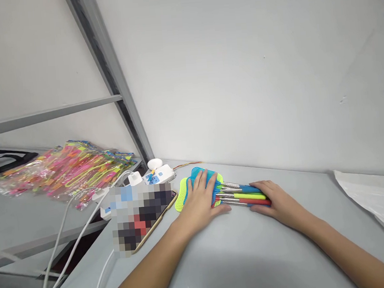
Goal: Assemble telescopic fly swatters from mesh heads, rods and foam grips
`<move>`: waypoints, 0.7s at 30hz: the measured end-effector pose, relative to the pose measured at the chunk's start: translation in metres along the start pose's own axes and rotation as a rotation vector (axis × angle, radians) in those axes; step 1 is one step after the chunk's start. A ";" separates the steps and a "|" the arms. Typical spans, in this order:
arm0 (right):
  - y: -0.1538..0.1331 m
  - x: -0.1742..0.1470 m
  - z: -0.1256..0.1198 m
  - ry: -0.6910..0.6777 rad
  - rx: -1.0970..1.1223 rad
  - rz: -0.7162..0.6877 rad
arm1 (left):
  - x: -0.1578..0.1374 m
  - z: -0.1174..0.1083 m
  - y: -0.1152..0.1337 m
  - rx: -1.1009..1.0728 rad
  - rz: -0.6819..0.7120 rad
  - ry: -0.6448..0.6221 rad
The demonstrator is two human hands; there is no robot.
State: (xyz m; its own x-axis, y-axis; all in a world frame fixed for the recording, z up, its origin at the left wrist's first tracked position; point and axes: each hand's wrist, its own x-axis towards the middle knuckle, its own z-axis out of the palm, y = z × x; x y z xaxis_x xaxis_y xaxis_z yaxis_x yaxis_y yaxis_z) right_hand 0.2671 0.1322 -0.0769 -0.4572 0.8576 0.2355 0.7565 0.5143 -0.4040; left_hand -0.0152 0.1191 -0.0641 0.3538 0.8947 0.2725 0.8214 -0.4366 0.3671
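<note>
A bundle of several fly swatters (249,196) lies on the grey table (254,254), with perforated heads to the left and handles to the right. Blue and yellow-green swatter heads (182,193) overlap, and some red shows among them. My left hand (199,201) rests flat over the heads with its fingers spread, covering much of them. Silvery shafts lead from there to blue, yellow-green and red handles. Around the handle ends, my right hand (278,199) is closed, its fingers on the far side and its thumb on the near side.
Left of the swatters lies a phone (165,210), partly blurred out. Beyond it are a white power strip (163,175) and white cables (77,246). Packaged colourful items (77,166) lie on a shelf at left. A white sheet (376,200) is at right; a wall stands behind.
</note>
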 end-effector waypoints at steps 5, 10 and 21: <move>0.021 -0.009 -0.009 0.013 0.134 0.111 | 0.007 0.000 -0.008 -0.048 -0.116 0.220; 0.025 -0.014 -0.009 0.082 0.377 0.261 | 0.012 0.003 -0.019 -0.047 -0.195 0.297; 0.006 -0.014 -0.005 0.018 0.219 0.200 | 0.014 0.001 -0.023 -0.107 -0.161 0.314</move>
State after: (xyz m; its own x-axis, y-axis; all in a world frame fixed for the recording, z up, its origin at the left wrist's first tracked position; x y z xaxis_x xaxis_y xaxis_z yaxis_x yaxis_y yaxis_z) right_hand 0.2804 0.1228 -0.0783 -0.2992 0.9429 0.1465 0.7111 0.3227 -0.6246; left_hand -0.0289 0.1414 -0.0698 0.0558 0.8876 0.4573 0.7977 -0.3151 0.5142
